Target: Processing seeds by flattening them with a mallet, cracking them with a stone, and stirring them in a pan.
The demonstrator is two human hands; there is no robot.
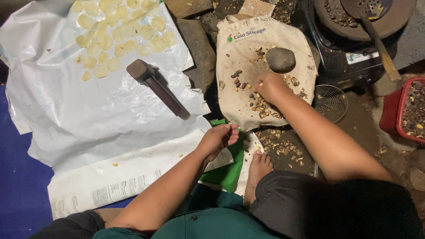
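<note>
My right hand [268, 86] rests on a beige cloth bag [239, 48], its fingers closed over small brown nuts [239, 82] scattered there. A round grey stone [280, 59] lies on the bag just beyond that hand. My left hand [218, 139] hovers over the edge of a white plastic sheet [79, 110], fingers loosely curled; whether it holds anything small I cannot tell. A green cloth [228, 170] lies under it. A dark mallet [156, 86] lies on the sheet, with several flattened pale yellow discs [116, 33] spread beyond it.
A black stove [343, 55] with a pan and spatula [376, 40] stands at the far right. A wire strainer [330, 102] lies beside it. A red basket [405, 110] of nuts sits at the right edge. Broken shells [281, 148] litter the ground near my bare foot [257, 170].
</note>
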